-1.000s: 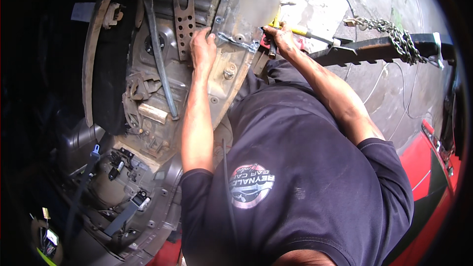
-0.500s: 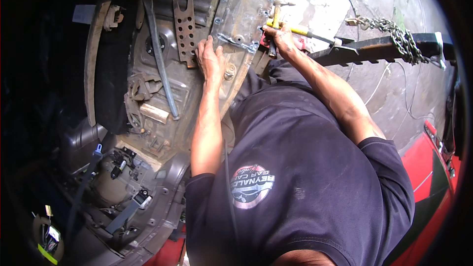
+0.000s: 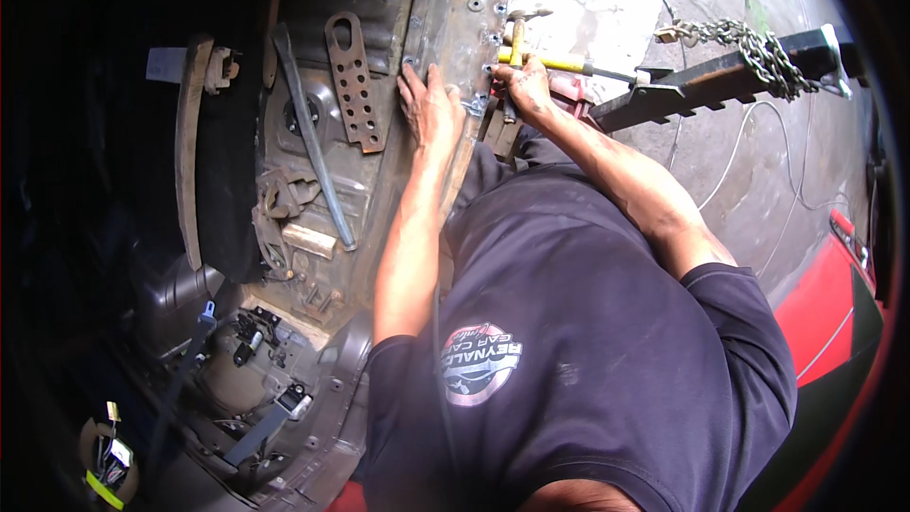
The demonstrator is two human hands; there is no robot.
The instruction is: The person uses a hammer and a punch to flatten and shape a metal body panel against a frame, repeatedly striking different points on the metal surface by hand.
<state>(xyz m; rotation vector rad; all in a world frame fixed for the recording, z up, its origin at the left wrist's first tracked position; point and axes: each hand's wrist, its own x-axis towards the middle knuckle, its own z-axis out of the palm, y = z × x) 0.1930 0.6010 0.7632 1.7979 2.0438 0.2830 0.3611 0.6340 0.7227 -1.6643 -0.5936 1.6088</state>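
Wire bundle: lower left of the frame, yellow-green strip at its bottom.
Curved strip: long and narrow, upper left; a small blocky part sits just beside its upper end.
Grey bar: lies slantwise on the rusty floor pan, left of centre.
Perforated plate: one slot and rows of round holes, between the bar and your left hand.
Left hand: yours is open, fingers slightly spread, resting on metal beside the long panel, upper middle.
Panel edge: its holed right side runs down from the top; bright floor lies beyond.
Right hand: yours is closed around the hammer, whose head points up, just off that edge.
Yellow tool: crosses the hammer and reaches rightward toward the beam.
Beam: black, upper right, hung with a chain; it bounds your right forearm's room above.
Floor: grey, spreading below the beam, crossed by thin cables.
Red panel: lower right, beyond your right sleeve.
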